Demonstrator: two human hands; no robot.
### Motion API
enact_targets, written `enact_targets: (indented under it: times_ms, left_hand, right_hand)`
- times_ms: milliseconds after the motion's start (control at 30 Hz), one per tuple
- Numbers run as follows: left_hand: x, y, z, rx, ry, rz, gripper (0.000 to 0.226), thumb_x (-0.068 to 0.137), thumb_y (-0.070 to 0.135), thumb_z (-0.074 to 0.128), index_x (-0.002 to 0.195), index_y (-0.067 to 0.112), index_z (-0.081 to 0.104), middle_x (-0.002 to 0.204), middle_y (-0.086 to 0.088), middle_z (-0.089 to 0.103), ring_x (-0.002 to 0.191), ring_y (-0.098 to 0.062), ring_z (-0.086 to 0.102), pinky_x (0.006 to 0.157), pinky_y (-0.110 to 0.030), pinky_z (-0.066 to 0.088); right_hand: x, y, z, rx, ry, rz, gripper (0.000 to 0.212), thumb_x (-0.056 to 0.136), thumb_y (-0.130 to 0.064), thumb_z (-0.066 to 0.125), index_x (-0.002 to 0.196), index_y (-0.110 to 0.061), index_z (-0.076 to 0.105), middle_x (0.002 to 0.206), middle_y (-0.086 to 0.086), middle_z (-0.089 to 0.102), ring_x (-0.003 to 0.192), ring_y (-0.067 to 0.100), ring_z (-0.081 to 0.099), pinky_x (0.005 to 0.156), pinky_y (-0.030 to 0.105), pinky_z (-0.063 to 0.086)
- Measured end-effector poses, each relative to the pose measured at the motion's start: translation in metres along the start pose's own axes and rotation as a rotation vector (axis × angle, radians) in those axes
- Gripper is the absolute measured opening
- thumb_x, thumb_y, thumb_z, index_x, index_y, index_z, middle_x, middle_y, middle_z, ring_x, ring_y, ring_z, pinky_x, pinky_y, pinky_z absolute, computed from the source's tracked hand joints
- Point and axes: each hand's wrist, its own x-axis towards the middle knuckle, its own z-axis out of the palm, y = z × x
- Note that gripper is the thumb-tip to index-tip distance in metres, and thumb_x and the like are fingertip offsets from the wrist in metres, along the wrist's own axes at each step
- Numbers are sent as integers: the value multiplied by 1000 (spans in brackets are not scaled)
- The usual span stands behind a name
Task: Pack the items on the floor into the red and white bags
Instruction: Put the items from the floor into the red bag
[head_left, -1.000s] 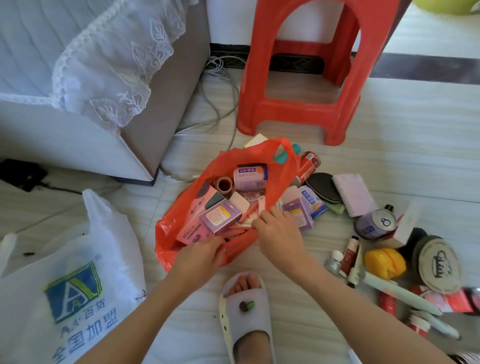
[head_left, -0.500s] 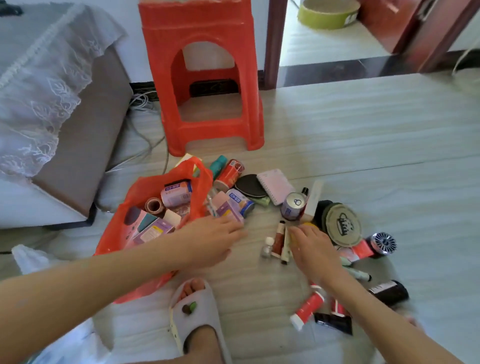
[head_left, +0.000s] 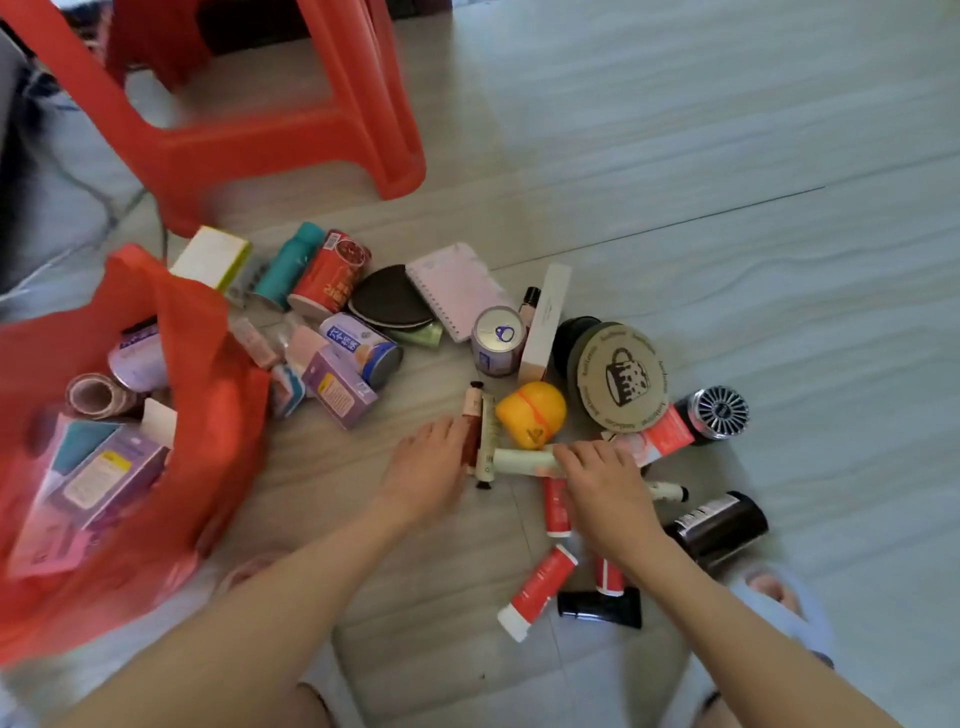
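Above your work stands the red plastic stool (head_left: 270, 130) on the pale tiled floor (head_left: 727, 156). At your left lies the red plastic bag (head_left: 208, 415), its mouth open, with cartons, a roll of tape and a can already inside (the white bag is out of view). Loose things lie scattered between the bag and your right: a round tan tin lid with a mug print (head_left: 621, 376), a pink spiral notebook (head_left: 454, 291), a red printed can (head_left: 330, 273) beside a teal bottle (head_left: 288, 265), a purple carton (head_left: 337, 385), a yellow plastic egg-shaped case (head_left: 530, 413), and a black bottle (head_left: 719, 527) near your right foot.

Your left hand (head_left: 426, 470) rests fingers-forward against a dark red slim tube (head_left: 471, 426), touching it; I cannot tell whether the fingers curl round it. Your right hand (head_left: 602, 480) is laid over a pale green long tube (head_left: 522, 461), fingers bent down upon its right end, though blur hides whether they truly pinch it. A red and white tube (head_left: 537, 592) lies just below your right wrist.
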Motion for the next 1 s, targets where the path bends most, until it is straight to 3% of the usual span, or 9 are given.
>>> enact_targets:
  times_ms: [133,233,367,500,633,1000]
  left_hand:
    - [22,10,23,-169,88,-173,62,89,41,48,139,13,25,134,-9,38,120,-29,37,92,-40,38]
    - [27,15,33,-194,155,-253,67,84,49,52,137,16,28,132,-8,38,121,-28,35,93,-41,36]
    - [27,25,37,-318,164,-370,64,80,48,59,130,14,38,129,-8,37,121,-29,33,94,-42,34]
    - [30,40,32,-290,133,-455,67,76,50,59,125,8,39,126,-10,37,117,-29,35,90,-42,35]
    - [36,40,30,-238,89,-456,71,76,55,56,125,6,40,125,-10,38,117,-29,35,89,-42,37]
    - [32,33,44,-117,126,-335,48,85,44,49,119,10,41,119,-9,42,110,-27,40,80,-38,38]
  right_hand:
    - [2,3,12,6,28,12,43,55,-9,79,96,-13,65,78,3,64,68,25,60,67,39,51]
    - [-4,8,10,-11,40,25,42,52,-7,78,93,-11,66,74,4,61,66,26,58,59,35,48]
    - [-19,11,3,-4,33,107,36,54,-6,79,87,-10,65,74,7,59,67,29,57,54,34,44]
    - [-29,11,-4,39,28,182,38,55,-8,81,89,-11,65,73,5,59,65,28,56,51,35,42]
    - [-33,9,-11,97,33,208,41,55,-9,82,93,-12,65,75,4,61,64,26,56,52,36,44]
    - [-23,-5,-17,277,-35,305,32,70,-11,75,100,-11,64,78,7,61,70,28,57,54,40,50]
